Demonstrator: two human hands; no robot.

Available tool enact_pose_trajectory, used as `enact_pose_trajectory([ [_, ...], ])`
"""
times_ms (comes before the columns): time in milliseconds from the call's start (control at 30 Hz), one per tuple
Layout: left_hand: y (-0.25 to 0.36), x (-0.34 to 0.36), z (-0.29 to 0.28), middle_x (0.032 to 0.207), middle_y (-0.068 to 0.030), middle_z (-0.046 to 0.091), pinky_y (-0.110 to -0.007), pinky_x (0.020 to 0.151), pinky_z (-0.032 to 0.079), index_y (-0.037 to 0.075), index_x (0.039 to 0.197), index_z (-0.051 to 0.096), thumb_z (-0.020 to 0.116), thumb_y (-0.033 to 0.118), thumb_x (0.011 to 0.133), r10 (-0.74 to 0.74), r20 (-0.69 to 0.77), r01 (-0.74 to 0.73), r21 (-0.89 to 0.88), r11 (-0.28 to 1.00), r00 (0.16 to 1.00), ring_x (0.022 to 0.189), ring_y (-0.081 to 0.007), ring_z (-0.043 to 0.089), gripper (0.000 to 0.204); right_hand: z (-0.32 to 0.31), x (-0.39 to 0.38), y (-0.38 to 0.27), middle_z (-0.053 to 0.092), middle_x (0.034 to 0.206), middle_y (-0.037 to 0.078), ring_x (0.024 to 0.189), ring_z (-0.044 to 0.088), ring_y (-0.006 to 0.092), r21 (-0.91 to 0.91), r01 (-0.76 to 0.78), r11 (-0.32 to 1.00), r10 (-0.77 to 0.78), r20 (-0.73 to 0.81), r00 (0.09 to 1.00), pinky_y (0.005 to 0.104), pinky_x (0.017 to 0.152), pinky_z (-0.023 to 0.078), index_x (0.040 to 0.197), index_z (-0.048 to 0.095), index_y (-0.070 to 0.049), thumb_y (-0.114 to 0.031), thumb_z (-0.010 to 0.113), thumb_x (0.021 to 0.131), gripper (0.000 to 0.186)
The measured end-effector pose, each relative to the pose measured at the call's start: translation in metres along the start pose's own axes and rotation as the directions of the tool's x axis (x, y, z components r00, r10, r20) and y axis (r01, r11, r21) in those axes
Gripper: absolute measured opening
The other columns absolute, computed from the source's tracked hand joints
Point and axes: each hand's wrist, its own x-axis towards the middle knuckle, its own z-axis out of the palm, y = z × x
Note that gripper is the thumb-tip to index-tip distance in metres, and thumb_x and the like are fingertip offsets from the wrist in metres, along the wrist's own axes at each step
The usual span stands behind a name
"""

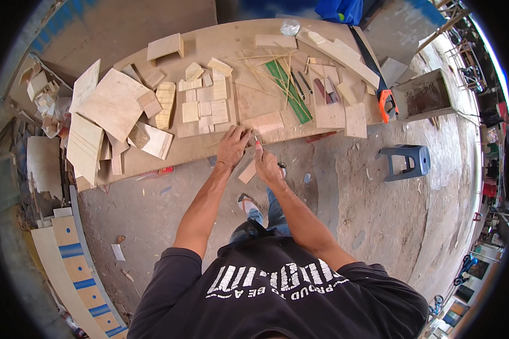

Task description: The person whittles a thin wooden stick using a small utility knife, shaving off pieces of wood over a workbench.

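At the front edge of the wooden worktable [186,148], my left hand [232,147] has its fingers bent and pressed together; what they grip is hidden. Just to its right, my right hand [268,165] is closed around a slim red tool [258,145] whose thin tip points toward the left fingertips. The tool's exact kind is too small to make out. Beyond both hands lies a flat wooden block [263,122]. A cluster of small wood blocks [205,101] sits on the table past my left hand. A pale wood piece [247,172] shows below, between my forearms.
Wooden boards [112,104] are piled at the table's left. Thin sticks [277,59] cross a green strip [288,93]. An orange-handled handsaw [387,105] lies at the right end. A grey-blue stool [406,162] and an open box [425,95] stand to the right.
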Motion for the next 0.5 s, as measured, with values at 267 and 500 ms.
enact_pose_trajectory([
  [267,-0.003,0.002,-0.001,0.097,-0.0055,0.057,-0.036,0.077,0.052,0.006,0.111,0.069,0.062,0.005,0.084,0.018,-0.001,-0.018,-0.005,1.0,1.0,0.093,-0.0241,0.057,0.027,-0.001,0.005,0.006,0.061,0.087,0.038,0.091,0.058,0.0577,-0.011,0.031,0.999,-0.03,0.04,0.999,0.0599,0.076,0.047,0.086,0.063,0.005,-0.037,0.039,0.106,0.053],
  [500,-0.008,0.003,0.003,0.097,-0.0047,0.058,-0.036,0.074,0.053,0.006,0.106,0.068,0.062,0.006,0.082,0.016,0.02,-0.016,0.008,1.0,1.0,0.093,-0.0239,0.058,0.025,0.002,0.011,0.006,0.062,0.091,0.036,0.091,0.057,0.0575,-0.048,0.037,0.998,-0.032,0.096,0.995,0.0607,0.079,0.046,0.09,0.063,0.002,-0.036,0.035,0.107,0.05],
])
